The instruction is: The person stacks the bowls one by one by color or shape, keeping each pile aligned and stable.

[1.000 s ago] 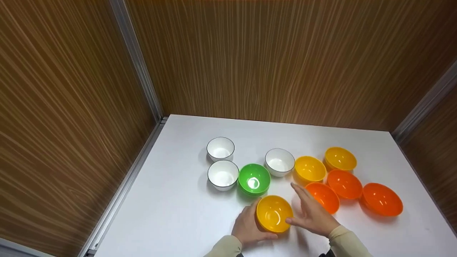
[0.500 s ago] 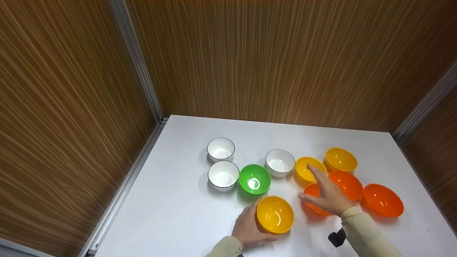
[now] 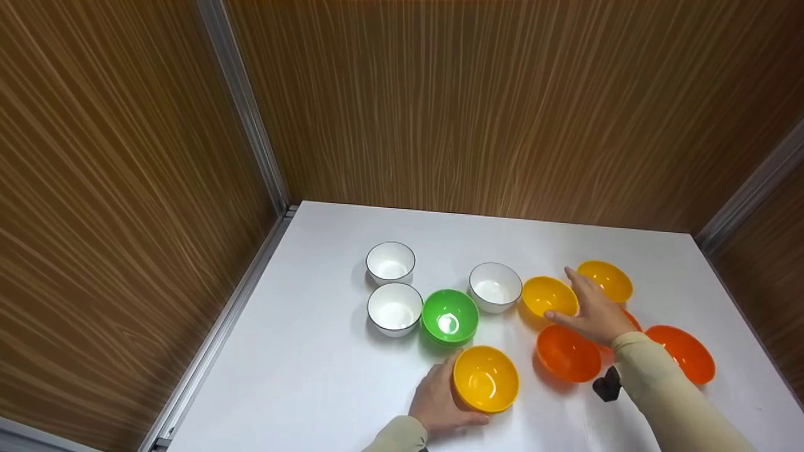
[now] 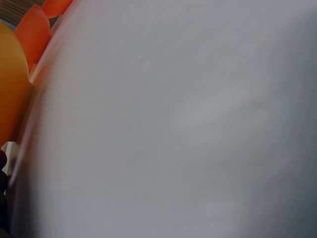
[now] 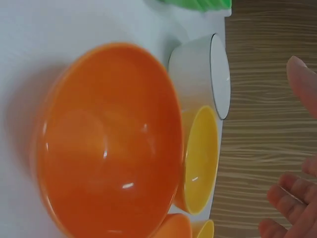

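Right hand [image 3: 597, 314] has moved outward and rightward since the frame 0.5 s earlier, uncovering most of the near orange bowl [image 3: 568, 355]; left hand [image 3: 438, 398] and held yellow bowl [image 3: 485, 379] keep their places. Landmark for all positions: the green bowl [image 3: 450, 316], whose doubled rim suggests a stack of 2.

Held yellow bowl: upright, mouth upward, nearer the person than the landmark and slightly to its right. It lies in the crook of the left hand, which grips its outer wall, fingers along the left side and thumb at the near side. Whether its base touches the table [image 3: 282, 351] cannot be told.

Right hand: right of the landmark, above the group of bowls, thumb and fingers spread, holding nothing. The right wrist view likewise shows the digits apart.

Surroundings, outward: 2 white bowls left of the landmark, the nearer white bowl [image 3: 394, 309] just beside it and the farther white bowl [image 3: 390, 262] beyond; a 3rd white bowl [image 3: 495, 287] to its right and slightly farther out. Farther right stand the middle yellow bowl [image 3: 543, 295] and the far yellow bowl [image 3: 610, 281]. Of 3 orange bowls, all right of the landmark, the middle orange bowl [image 3: 632, 319] is mostly hidden by the right hand, and the outermost orange bowl [image 3: 688, 351] is partly covered by the sleeve [image 3: 672, 383].
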`<state>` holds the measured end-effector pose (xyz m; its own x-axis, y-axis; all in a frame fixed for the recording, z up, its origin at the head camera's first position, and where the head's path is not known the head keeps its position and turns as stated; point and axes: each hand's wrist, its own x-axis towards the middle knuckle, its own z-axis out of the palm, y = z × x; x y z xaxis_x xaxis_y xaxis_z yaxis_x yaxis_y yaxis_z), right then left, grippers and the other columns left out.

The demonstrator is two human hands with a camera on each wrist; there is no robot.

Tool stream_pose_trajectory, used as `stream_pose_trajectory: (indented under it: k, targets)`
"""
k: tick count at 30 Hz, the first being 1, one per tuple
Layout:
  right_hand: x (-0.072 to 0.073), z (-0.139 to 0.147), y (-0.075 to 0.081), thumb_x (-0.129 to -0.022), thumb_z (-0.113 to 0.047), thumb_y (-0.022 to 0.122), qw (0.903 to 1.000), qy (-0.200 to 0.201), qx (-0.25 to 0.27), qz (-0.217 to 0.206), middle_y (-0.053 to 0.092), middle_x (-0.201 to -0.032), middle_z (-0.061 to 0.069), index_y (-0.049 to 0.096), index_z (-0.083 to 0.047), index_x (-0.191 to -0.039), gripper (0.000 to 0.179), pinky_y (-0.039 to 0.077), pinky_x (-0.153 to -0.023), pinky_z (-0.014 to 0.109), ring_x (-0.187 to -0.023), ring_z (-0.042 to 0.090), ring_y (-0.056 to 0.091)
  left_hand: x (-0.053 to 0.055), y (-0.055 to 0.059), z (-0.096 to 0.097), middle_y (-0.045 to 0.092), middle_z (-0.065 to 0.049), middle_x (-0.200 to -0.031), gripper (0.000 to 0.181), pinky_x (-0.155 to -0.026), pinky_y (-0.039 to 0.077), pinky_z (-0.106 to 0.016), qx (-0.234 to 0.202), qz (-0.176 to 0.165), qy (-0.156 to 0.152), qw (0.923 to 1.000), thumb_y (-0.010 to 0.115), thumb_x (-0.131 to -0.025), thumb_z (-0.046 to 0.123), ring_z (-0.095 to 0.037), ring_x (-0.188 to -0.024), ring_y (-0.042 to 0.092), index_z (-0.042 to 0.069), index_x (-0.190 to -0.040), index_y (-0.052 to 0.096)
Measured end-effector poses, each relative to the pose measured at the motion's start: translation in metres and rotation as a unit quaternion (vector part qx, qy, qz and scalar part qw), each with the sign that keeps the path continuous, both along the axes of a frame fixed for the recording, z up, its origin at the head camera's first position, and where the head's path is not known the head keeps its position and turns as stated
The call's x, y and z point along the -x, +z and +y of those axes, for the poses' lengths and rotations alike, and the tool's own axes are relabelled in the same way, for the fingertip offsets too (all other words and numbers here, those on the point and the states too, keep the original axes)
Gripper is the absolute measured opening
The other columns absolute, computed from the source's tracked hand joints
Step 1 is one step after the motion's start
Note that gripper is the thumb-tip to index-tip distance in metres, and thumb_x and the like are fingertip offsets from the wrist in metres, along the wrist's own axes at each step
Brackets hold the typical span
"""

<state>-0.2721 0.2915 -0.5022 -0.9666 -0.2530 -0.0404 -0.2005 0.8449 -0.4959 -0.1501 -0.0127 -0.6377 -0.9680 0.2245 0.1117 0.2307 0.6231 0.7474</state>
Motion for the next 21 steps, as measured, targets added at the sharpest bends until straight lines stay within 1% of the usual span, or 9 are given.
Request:
stream_pose_trajectory:
  k: [4, 10, 15, 17, 21]
  targets:
    - [0.010, 0.000, -0.001, -0.071, -0.074, 0.064, 0.9990, -0.017, -0.022, -0.035, 0.014, -0.154, 0.029, 0.008, -0.014, -0.155, 0.118, 0.028, -0.097, 0.073, -0.133, 0.051, 0.025, -0.001, 0.001, 0.000, 0.048, 0.005, -0.137, 0.125, -0.106, 0.039, -0.040, 0.004, -0.007, 0.003, 1.0000, 0.079, -0.050, 0.072, -0.013, -0.122, 0.047, 0.026, -0.152, 0.024]
    - [0.025, -0.002, -0.005, -0.070, -0.073, 0.066, 0.9965, -0.022, -0.063, -0.051, 0.013, -0.151, 0.034, 0.009, -0.010, -0.155, 0.120, 0.026, -0.095, 0.076, -0.131, 0.056, 0.022, -0.001, 0.001, 0.001, 0.049, 0.005, -0.135, 0.125, -0.106, 0.039, -0.040, 0.008, -0.012, 0.005, 0.9999, 0.076, -0.050, 0.076, -0.012, -0.121, 0.048, 0.025, -0.152, 0.025]
    - [0.034, -0.007, -0.013, -0.062, -0.082, 0.063, 0.9931, -0.019, -0.097, -0.064, 0.014, -0.149, 0.037, 0.011, -0.005, -0.153, 0.130, 0.029, -0.095, 0.074, -0.130, 0.058, 0.024, 0.000, -0.001, 0.002, 0.051, 0.004, -0.133, 0.123, -0.103, 0.042, -0.039, 0.011, 0.002, 0.005, 0.9999, 0.075, -0.051, 0.077, -0.013, -0.119, 0.050, 0.024, -0.151, 0.027]
    - [0.037, -0.009, -0.016, -0.061, -0.082, 0.063, 0.9920, -0.013, -0.108, -0.064, 0.016, -0.148, 0.038, 0.013, -0.003, -0.153, 0.131, 0.031, -0.096, 0.072, -0.129, 0.058, 0.026, -0.001, -0.001, 0.001, 0.051, 0.003, -0.132, 0.122, -0.102, 0.042, -0.039, 0.011, 0.009, 0.004, 0.9999, 0.076, -0.052, 0.076, -0.014, -0.118, 0.051, 0.023, -0.151, 0.027]
    - [0.041, -0.013, -0.019, -0.063, -0.078, 0.067, 0.9892, -0.004, -0.128, -0.072, 0.017, -0.147, 0.039, 0.016, -0.001, -0.152, 0.128, 0.031, -0.098, 0.071, -0.128, 0.059, 0.028, 0.000, -0.001, 0.000, 0.051, 0.003, -0.133, 0.122, -0.103, 0.042, -0.040, 0.010, 0.016, 0.002, 0.9998, 0.077, -0.053, 0.074, -0.014, -0.118, 0.050, 0.021, -0.151, 0.027]
